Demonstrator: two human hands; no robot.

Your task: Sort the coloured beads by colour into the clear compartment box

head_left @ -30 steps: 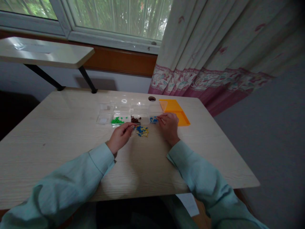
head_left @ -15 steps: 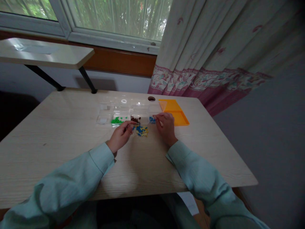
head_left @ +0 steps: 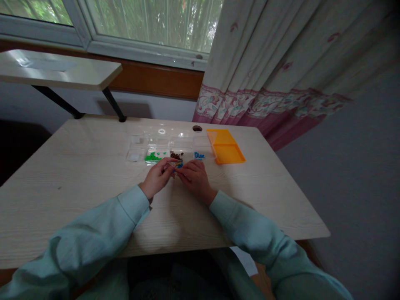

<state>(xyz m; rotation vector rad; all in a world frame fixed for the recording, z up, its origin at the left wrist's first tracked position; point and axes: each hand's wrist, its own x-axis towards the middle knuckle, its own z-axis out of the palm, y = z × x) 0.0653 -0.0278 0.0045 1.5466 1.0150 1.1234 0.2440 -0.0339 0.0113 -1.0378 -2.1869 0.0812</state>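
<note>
My left hand [head_left: 157, 178] is closed in a pinch just in front of the clear boxes. What its fingertips hold is too small to make out. My right hand [head_left: 196, 180] has come up against it, fingers together over a pile of small blue and yellow pieces [head_left: 179, 165], mostly covered by both hands. Whether a piece sits between the right fingertips is hidden. Behind the hands, clear compartments hold green pieces [head_left: 153, 156], dark brown pieces [head_left: 176, 155] and a few blue pieces [head_left: 199, 155].
An open orange case [head_left: 230, 155] lies to the right of the clear boxes. At the left end stands a clear box with a white label [head_left: 134, 157]. A raised shelf [head_left: 93, 75] on black legs is at the back left; a curtain [head_left: 250, 100] hangs behind.
My right hand has moved left and nearer, from the compartment of blue pieces to the pile beside my left hand. My left hand has stayed nearly in place.
</note>
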